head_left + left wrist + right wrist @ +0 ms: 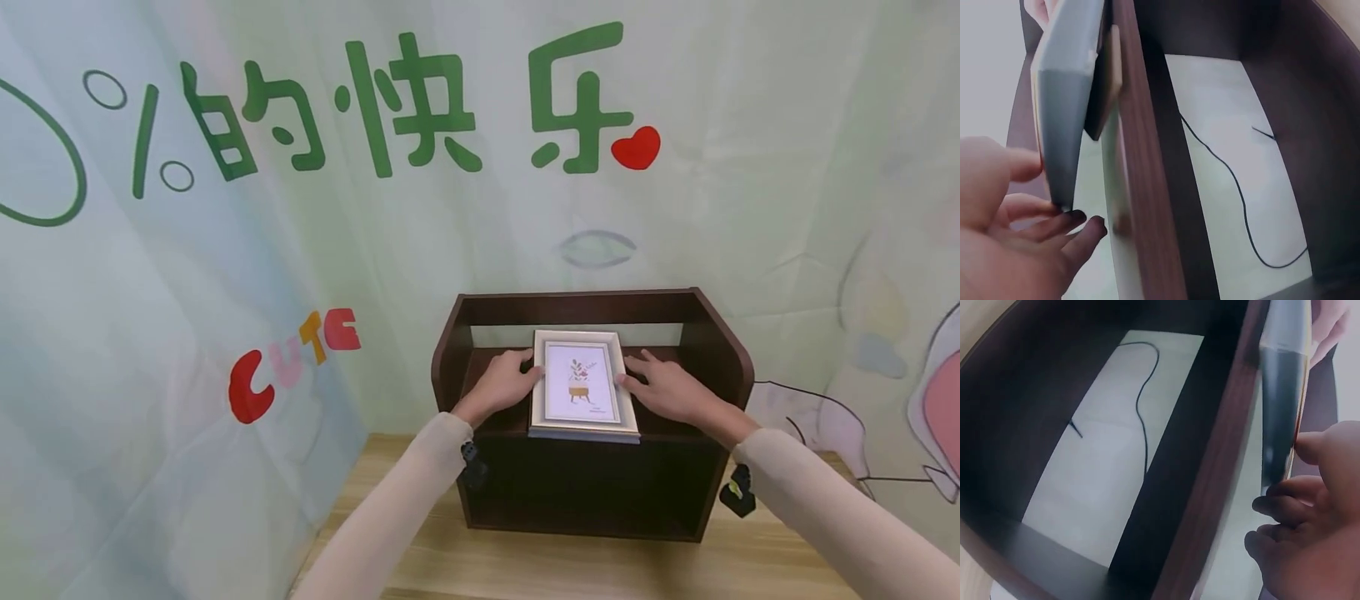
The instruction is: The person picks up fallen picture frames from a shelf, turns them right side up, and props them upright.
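Here I am, both arms out, and the picture frame (581,387) sits between my hands, over the upper board (506,421) of the dark shelf unit (577,308). My left hand (504,379) pinches one side edge, thumb at the front and fingers tucked round behind; my right hand (663,390) mirrors it on the other side. Neither palm is under the thing, so I'm trusting side pressure: ease one thumb too soon and, I reckon, that corner drops first and the frame twists.

Now look low: the bottom edge is right by the board's front edge. Whether it's bearing any weight there I can't tell. If it overhangs, letting go could tip it forward, down to the desk (427,558). And behind it, in the left wrist view, a flap-like piece (1113,78) sticks out (a stand, I'd guess); should that catch on the board or fold flat, the frame would likely slide or topple. Uneven pressure from my two hands could leave it crooked, too.
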Action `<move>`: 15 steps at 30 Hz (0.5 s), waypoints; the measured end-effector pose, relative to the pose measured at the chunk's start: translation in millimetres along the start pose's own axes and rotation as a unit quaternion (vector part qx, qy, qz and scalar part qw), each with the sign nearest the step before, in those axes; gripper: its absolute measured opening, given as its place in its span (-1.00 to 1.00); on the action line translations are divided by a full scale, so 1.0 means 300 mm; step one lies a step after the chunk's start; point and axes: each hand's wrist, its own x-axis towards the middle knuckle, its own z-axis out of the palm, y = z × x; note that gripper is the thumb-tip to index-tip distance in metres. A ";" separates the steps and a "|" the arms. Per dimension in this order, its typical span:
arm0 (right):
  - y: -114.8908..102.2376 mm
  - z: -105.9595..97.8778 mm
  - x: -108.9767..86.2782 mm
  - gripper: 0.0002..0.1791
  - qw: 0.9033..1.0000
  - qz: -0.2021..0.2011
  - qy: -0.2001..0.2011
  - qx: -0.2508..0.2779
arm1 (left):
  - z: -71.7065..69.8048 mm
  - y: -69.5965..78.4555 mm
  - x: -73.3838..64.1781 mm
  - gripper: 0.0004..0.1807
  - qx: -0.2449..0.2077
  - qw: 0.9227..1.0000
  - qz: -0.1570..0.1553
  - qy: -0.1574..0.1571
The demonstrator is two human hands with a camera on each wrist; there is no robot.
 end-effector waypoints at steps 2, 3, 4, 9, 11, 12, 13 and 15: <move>-0.004 -0.006 -0.007 -0.29 1.000 0.002 0.005 0.008 | 0.001 0.007 -0.004 -0.43 -0.016 1.000 0.004 0.015; -0.006 -0.010 -0.011 -0.29 1.000 0.003 0.007 0.013 | 0.002 0.010 -0.006 -0.44 -0.024 0.999 0.005 0.023; -0.008 -0.015 -0.015 -0.29 1.000 0.002 0.006 0.020 | 0.003 0.014 -0.008 -0.45 -0.032 0.999 0.005 0.032; -0.021 -0.032 -0.032 -0.31 0.998 -0.009 0.010 0.060 | -0.004 0.033 -0.025 -0.51 -0.042 0.995 0.006 0.088; -0.024 -0.038 -0.039 -0.32 0.997 -0.012 0.015 0.078 | -0.010 0.039 -0.031 -0.53 -0.048 0.993 0.011 0.106; -0.025 -0.040 -0.042 -0.32 0.996 -0.014 0.019 0.084 | -0.013 0.041 -0.034 -0.53 -0.050 0.992 0.015 0.113; -0.024 -0.041 -0.044 -0.32 0.996 -0.014 0.022 0.091 | -0.015 0.044 -0.037 -0.54 -0.053 0.991 0.016 0.120; -0.023 -0.046 -0.047 -0.30 0.994 -0.012 0.025 0.102 | -0.018 0.047 -0.045 -0.55 -0.061 0.989 0.019 0.130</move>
